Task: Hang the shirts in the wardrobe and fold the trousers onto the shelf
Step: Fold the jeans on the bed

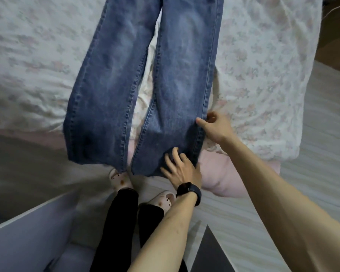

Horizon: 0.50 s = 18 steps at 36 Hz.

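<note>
Jeans [145, 75]: flat on bed [28, 55], hems overhanging.
Left hand [182, 169]: fingers wide, pressing hem.
Right hand [216, 128]: fingers pinching outer seam.
Risk: overhang may drag denim floorward, skewing fold.

Home bedroom; bed [263, 75] with floral quilt

Free bedspread [263, 65] L & R of jeans [177, 75]; narrow gap btwn legs.
</note>
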{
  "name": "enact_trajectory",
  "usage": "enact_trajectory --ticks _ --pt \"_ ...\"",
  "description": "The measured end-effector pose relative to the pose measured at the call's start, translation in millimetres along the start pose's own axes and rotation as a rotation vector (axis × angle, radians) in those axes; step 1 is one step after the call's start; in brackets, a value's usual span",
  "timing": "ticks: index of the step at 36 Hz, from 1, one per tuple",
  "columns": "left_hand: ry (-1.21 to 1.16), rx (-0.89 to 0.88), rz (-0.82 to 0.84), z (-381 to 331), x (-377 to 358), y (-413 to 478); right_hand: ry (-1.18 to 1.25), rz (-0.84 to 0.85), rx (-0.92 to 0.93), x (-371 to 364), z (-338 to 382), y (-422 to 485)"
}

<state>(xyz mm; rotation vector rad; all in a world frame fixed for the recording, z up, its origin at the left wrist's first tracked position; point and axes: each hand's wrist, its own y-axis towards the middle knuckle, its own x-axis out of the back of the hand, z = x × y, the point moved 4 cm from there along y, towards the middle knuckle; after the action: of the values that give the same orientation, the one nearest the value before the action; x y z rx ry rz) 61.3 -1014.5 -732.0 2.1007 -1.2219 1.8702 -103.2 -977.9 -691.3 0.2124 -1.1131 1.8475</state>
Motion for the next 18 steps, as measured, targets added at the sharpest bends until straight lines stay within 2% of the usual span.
enact_trajectory --ticks 4,6,9,13,18 --pt "0.064 -0.064 -0.112 5.5 -8.8 4.1 -0.064 -0.009 0.001 0.0 -0.9 1.9" --pt "0.048 -0.074 -0.092 9.3 -7.4 2.0 -0.081 -0.012 -0.011 1.0 0.9 0.6" --pt "-0.026 -0.081 0.011 17.6 3.4 -0.8 -0.064 -0.030 -0.045 4.1 4.0 -2.1" --pt "-0.266 -0.101 0.288 28.1 31.0 -1.3 0.030 -0.071 -0.085 12.4 17.8 -12.9" --pt "-0.494 -0.084 0.300 43.8 90.6 -5.5 0.146 -0.160 -0.073 16.4 45.9 -46.5"
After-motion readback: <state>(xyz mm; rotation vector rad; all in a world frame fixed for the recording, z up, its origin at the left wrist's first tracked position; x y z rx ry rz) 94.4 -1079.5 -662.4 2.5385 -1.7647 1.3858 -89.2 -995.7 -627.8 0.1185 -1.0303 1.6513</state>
